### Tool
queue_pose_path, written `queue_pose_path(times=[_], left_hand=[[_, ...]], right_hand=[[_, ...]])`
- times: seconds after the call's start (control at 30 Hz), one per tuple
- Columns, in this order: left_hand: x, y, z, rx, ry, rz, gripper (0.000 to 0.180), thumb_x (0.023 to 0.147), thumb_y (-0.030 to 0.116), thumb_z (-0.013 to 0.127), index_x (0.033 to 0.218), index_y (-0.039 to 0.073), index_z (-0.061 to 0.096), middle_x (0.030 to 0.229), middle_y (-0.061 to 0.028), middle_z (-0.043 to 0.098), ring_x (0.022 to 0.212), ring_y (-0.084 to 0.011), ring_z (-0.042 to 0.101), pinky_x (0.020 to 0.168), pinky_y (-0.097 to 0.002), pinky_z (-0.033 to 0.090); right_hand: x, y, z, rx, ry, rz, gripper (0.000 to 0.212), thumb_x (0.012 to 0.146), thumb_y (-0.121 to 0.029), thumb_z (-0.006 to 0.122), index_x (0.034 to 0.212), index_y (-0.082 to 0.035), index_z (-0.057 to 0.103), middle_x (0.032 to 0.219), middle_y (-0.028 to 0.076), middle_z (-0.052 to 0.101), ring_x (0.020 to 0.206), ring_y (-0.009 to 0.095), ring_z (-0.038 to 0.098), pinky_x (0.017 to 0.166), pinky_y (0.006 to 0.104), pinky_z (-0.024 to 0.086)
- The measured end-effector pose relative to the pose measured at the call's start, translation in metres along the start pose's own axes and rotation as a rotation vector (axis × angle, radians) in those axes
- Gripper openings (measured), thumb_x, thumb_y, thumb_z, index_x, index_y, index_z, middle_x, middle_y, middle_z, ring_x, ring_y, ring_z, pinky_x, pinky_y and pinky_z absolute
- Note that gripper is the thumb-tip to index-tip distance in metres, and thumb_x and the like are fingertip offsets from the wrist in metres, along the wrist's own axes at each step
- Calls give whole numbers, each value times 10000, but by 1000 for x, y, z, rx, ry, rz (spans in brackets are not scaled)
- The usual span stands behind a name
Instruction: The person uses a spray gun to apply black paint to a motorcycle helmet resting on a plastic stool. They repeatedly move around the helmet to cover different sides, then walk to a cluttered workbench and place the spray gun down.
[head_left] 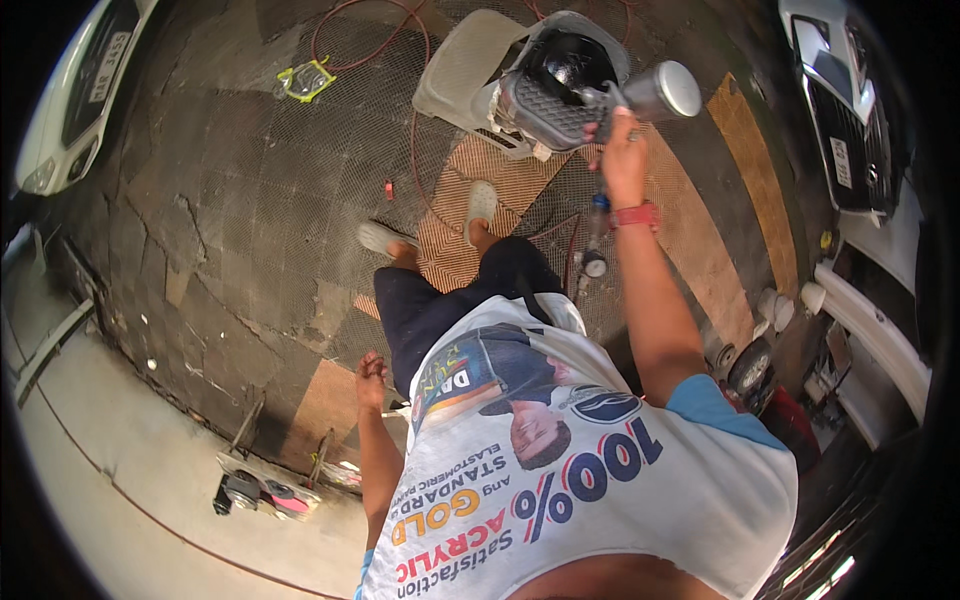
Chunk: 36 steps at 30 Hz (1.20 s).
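Note:
My right hand (624, 138), with a red band at the wrist, is wrapped round the grip of a spray gun (608, 108). Its grey cup with a pale round lid (668, 90) leans out to the right. Close to the gun's left is a glossy black rounded part (568, 66), lying on a dark textured crate-like piece (545, 112). Both rest at a light grey plastic chair (462, 68). A fitting with a blue end and a small round gauge (594, 262) hangs below the hand. My left hand (371, 376) hangs empty beside my thigh, fingers loosely bent.
A reddish hose (414, 150) winds across the dark matted floor. Clear goggles with a yellow-green edge (306, 80) lie far left. Cars stand at left (80, 110) and right (835, 110). A small wheel (750, 368) is at the lower right, a low cart (265, 490) at the lower left.

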<state>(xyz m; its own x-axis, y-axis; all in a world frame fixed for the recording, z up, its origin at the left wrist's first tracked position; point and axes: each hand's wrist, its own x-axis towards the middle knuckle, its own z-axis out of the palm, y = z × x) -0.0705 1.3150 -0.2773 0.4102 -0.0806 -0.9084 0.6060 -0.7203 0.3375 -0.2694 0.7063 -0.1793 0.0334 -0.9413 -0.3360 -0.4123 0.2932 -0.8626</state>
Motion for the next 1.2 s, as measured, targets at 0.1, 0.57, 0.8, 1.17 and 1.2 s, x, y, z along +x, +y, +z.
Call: queue_pose_path(times=[0.1,0.57,0.8,1.17,1.2], left_hand=[[33,23,-23,51,-38,-32,288,1025,108,577,1312,81,568,1046,2,664,830,-95,583,702,-235,456],[150,257,-229,268,7,187,389,1073,211,539,1451,126,516,1368,-55,625,1162,-198,605,988,-356,462],[188,259,-290,273,15,145,384,1075,223,532,1442,112,519,1332,-68,641,1072,-184,620,943,-337,473],[164,254,-213,329,-182,90,321,1044,210,576,1349,110,557,1234,-49,662,998,-150,613,835,-296,473],[164,256,-209,341,-179,104,351,1036,241,590,1363,116,553,1238,-54,665,994,-147,617,853,-301,477]], right_hand=[[3,-10,-31,7,162,112,542,1089,-471,389,1079,8,642,839,114,721,675,159,687,428,273,479],[6,-86,21,-23,371,192,630,1051,-530,398,1031,31,685,755,155,706,599,226,698,422,321,488],[24,-115,88,36,209,181,622,1049,-530,396,989,12,698,753,150,719,618,202,696,425,319,500],[50,-84,-12,37,418,296,585,1057,-518,385,1087,16,621,792,162,711,597,239,694,412,317,470],[51,-85,-16,14,418,322,568,1061,-512,380,1132,1,613,815,159,715,620,235,700,423,305,467]])
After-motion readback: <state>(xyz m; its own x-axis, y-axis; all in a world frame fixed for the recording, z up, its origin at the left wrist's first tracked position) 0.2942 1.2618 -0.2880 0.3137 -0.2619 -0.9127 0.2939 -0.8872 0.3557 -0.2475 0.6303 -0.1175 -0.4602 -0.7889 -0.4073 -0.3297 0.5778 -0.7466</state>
